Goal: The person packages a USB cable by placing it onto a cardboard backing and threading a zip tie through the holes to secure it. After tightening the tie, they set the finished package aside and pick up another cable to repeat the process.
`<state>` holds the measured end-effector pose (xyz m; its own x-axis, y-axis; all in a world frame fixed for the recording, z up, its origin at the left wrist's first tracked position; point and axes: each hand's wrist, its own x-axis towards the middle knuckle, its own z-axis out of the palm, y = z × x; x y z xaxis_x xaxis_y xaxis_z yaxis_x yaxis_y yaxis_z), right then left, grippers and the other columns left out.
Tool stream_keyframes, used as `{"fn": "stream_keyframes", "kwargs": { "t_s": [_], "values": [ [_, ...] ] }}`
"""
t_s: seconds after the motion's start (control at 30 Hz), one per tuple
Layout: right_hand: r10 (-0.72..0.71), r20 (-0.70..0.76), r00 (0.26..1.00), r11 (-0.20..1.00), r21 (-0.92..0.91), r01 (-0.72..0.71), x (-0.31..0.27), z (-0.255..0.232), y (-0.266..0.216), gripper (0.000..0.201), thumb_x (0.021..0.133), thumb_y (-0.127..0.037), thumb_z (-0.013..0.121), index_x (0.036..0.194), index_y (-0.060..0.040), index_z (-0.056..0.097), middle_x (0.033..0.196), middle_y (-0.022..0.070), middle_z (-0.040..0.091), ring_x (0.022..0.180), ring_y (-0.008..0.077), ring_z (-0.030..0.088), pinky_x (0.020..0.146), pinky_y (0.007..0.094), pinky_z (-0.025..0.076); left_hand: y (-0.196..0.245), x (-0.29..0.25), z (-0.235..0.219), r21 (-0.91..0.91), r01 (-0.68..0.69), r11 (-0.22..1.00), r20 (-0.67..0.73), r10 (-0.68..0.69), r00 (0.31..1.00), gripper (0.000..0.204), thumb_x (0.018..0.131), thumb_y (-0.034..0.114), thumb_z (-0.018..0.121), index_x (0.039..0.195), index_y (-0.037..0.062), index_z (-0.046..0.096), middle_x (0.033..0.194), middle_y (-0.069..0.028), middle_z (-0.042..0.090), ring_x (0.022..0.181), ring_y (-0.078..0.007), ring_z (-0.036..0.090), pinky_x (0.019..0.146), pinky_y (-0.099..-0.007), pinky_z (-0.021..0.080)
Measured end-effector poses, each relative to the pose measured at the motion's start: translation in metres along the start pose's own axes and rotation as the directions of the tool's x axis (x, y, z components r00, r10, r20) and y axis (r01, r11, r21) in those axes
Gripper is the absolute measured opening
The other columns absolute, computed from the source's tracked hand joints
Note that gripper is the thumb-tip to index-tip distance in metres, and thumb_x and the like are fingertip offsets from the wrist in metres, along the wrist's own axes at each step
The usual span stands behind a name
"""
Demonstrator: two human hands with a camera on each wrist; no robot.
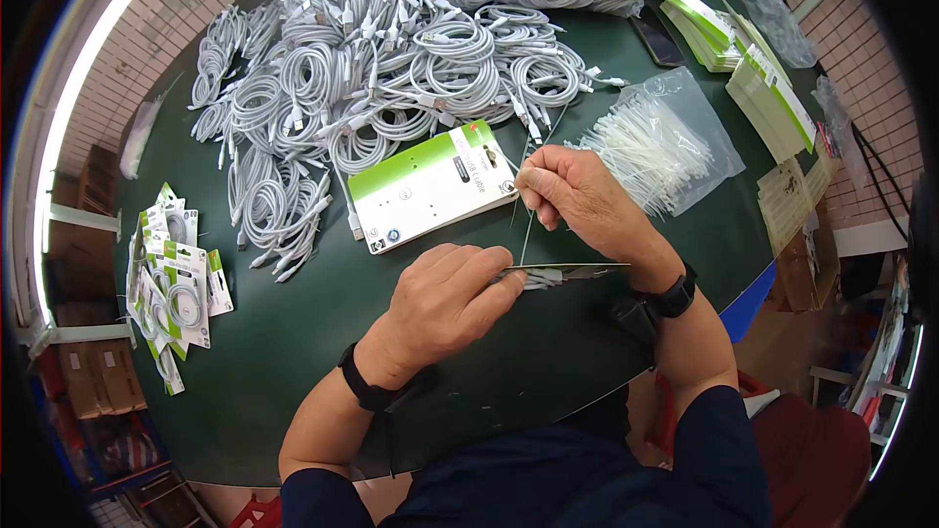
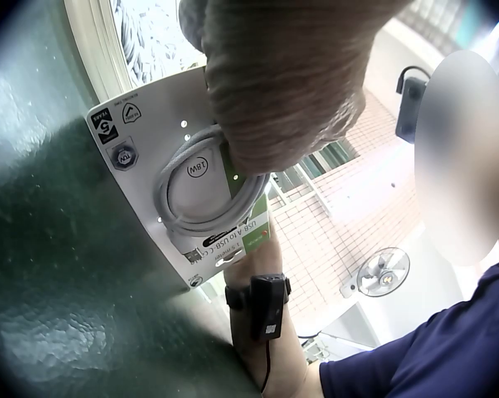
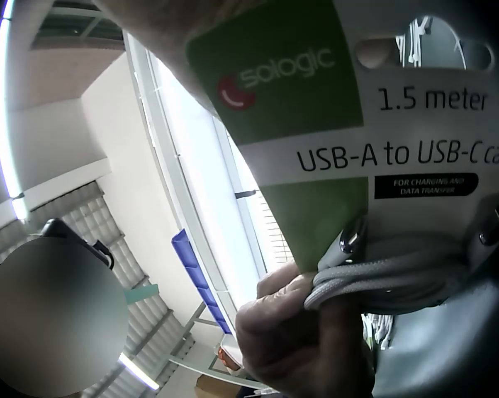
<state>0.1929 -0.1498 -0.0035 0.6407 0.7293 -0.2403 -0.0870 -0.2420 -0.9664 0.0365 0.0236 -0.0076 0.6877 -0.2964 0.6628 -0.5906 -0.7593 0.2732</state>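
Observation:
Edge-on in the head view is a card [image 1: 587, 265] with a coiled white cable on its face. The left hand [image 1: 445, 303] grips the card and coil at one end; in the right wrist view its fingers [image 3: 303, 332] curl round the coil. Above the card the right hand [image 1: 585, 198] pinches a thin white tie [image 1: 528, 235] that runs down to the card. In the left wrist view the coil [image 2: 168, 195] lies against the printed card [image 2: 141, 178]. Just beyond both hands lies a stack of white and green cards [image 1: 421, 191].
A large heap of coiled cables [image 1: 391, 59] covers the far part of the green table [image 1: 293, 381]. Loose white ties [image 1: 650, 152] lie on a plastic bag to the right. Finished-looking carded cables [image 1: 181, 288] are piled at left; more cards [image 1: 773, 103] and a phone [image 1: 657, 37] lie far right.

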Motion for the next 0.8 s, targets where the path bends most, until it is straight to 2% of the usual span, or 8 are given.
{"fn": "stream_keyframes", "kwargs": {
  "t_s": [0.1, 0.2, 0.3, 0.33, 0.47, 0.67, 0.8],
  "values": [
    [-0.089, -0.033, 0.996, 0.996, -0.009, 0.088, 0.001, 0.002, 0.008, 0.018, 0.107, -0.015, 0.062, 0.102, 0.0017, 0.068, 0.087, 0.0006, 0.067, 0.074, 0.0047, 0.06, 0.068, 0.0216, 0.051, -0.001, 0.0, 0.0, -0.001, -0.007, 1.0, -0.003, 0.007, 1.0, 0.019, 0.076, 0.001, 0.081, 0.092, 0.0055, 0.071, 0.094, -0.007, 0.071, 0.072, -0.0206, 0.068, 0.06, -0.032, 0.051],
    [-0.22, 0.037, 0.975, 0.95, -0.22, 0.222, 0.001, -0.006, 0.009, 0.014, 0.103, -0.01, 0.067, 0.101, 0.0036, 0.071, 0.09, 0.0009, 0.069, 0.082, 0.0055, 0.063, 0.075, 0.0212, 0.052, 0.0, 0.001, -0.001, -0.006, -0.006, 1.0, 0.008, 0.006, 1.0, 0.021, 0.076, 0.001, 0.081, 0.093, 0.0053, 0.07, 0.094, -0.0073, 0.071, 0.072, -0.0209, 0.068, 0.061, -0.032, 0.052],
    [-0.189, 0.061, 0.98, 0.96, -0.197, 0.198, -0.006, -0.012, -0.004, 0.011, 0.099, -0.007, 0.07, 0.1, 0.0036, 0.073, 0.091, -0.0003, 0.07, 0.086, 0.004, 0.063, 0.078, 0.0196, 0.051, -0.001, 0.001, -0.002, -0.019, -0.011, 1.0, 0.022, 0.012, 1.0, 0.021, 0.075, 0.001, 0.081, 0.093, 0.0052, 0.07, 0.094, -0.0077, 0.071, 0.072, -0.0212, 0.069, 0.061, -0.0323, 0.053],
    [-0.211, 0.037, 0.977, 0.96, -0.181, 0.214, -0.007, -0.012, -0.003, 0.011, 0.098, -0.008, 0.071, 0.1, 0.0027, 0.072, 0.086, -0.0007, 0.068, 0.081, 0.0036, 0.062, 0.073, 0.02, 0.051, -0.002, 0.0, -0.001, -0.022, -0.02, 1.0, 0.013, 0.02, 1.0, 0.022, 0.075, 0.0, 0.082, 0.093, 0.005, 0.07, 0.094, -0.0084, 0.072, 0.072, -0.0218, 0.07, 0.061, -0.0321, 0.053],
    [-0.152, -0.013, 0.988, 0.988, -0.013, 0.152, -0.008, -0.012, -0.008, 0.01, 0.098, -0.01, 0.072, 0.1, 0.0001, 0.071, 0.082, 0.0007, 0.069, 0.07, 0.0063, 0.065, 0.064, 0.0206, 0.053, -0.003, 0.0, -0.001, -0.003, -0.032, 0.999, -0.016, 0.031, 0.999, 0.024, 0.074, -0.001, 0.083, 0.094, 0.0051, 0.07, 0.093, -0.0095, 0.072, 0.074, -0.0229, 0.071, 0.061, -0.0318, 0.054],
    [-0.093, -0.081, 0.992, 0.985, 0.137, 0.103, -0.003, -0.003, -0.002, 0.013, 0.101, -0.015, 0.071, 0.101, -0.002, 0.068, 0.085, 0.0021, 0.072, 0.072, 0.0055, 0.067, 0.066, 0.0194, 0.054, -0.005, -0.001, 0.0, 0.012, -0.007, 1.0, 0.026, 0.006, 1.0, 0.026, 0.073, -0.002, 0.084, 0.096, 0.0051, 0.071, 0.094, -0.0094, 0.072, 0.076, -0.0242, 0.072, 0.065, -0.0329, 0.056],
    [-0.077, -0.067, 0.995, 0.981, 0.174, 0.088, 0.006, -0.003, 0.014, 0.015, 0.102, -0.019, 0.07, 0.103, -0.0036, 0.067, 0.085, 0.0014, 0.072, 0.074, 0.0038, 0.067, 0.067, 0.0174, 0.053, -0.003, 0.001, -0.003, 0.014, 0.022, 1.0, 0.061, -0.023, 0.998, 0.029, 0.071, -0.003, 0.084, 0.096, 0.0051, 0.071, 0.096, -0.0087, 0.073, 0.078, -0.0245, 0.072, 0.067, -0.0338, 0.057]
  ]
}}
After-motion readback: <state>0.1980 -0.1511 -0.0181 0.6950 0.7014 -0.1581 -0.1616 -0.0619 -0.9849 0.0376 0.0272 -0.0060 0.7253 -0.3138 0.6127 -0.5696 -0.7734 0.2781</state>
